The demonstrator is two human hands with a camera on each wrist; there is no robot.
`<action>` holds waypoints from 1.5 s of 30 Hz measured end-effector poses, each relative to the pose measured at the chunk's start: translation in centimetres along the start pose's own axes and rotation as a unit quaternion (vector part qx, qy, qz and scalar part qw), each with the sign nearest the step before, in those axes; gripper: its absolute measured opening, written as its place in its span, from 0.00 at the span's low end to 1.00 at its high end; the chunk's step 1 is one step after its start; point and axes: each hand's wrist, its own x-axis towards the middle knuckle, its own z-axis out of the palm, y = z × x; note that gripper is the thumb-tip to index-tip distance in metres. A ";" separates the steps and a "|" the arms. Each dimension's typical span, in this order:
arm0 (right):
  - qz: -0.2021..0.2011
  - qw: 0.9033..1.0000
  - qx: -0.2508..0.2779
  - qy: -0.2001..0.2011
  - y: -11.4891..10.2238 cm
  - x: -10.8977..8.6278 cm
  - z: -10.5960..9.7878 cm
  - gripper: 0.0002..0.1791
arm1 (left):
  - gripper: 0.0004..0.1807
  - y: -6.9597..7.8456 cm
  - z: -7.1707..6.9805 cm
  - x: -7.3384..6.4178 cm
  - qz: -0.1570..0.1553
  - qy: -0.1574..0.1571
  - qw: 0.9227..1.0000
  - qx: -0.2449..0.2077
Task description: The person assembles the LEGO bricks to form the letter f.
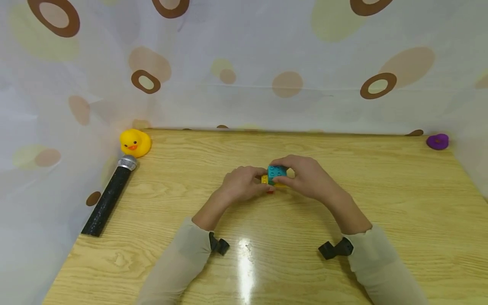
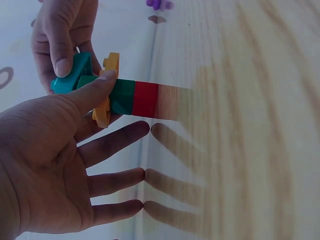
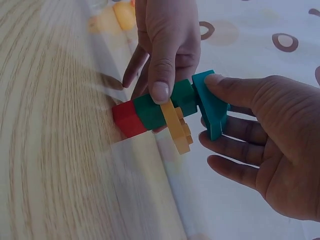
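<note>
A small stack of toy building blocks stands on the wooden table, with a red block (image 3: 128, 119) at its foot and a green block (image 2: 122, 96) above that. Across the stack lies a yellow piece (image 3: 176, 129), and more green (image 3: 185, 95) shows above it. My left hand (image 1: 242, 184) pinches the stack around the yellow piece, its other fingers spread toward the table. Between thumb and fingers my right hand (image 1: 310, 176) holds a teal block (image 1: 275, 173) at the top of the stack. In the right wrist view this block sits tilted against the green one.
On the left, a yellow rubber duck (image 1: 135, 143) sits by the back edge, and a black microphone (image 1: 109, 199) with a silver head lies along the side. A purple ring-like object (image 1: 437, 141) is in the back right corner. A patterned curtain (image 1: 248, 101) borders the table (image 1: 400, 190).
</note>
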 end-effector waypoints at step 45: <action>0.011 0.999 -0.031 0.004 -0.6 -0.2 -0.1 0.22 | 0.28 0.0 -0.1 0.1 0.000 -0.007 1.000 0.006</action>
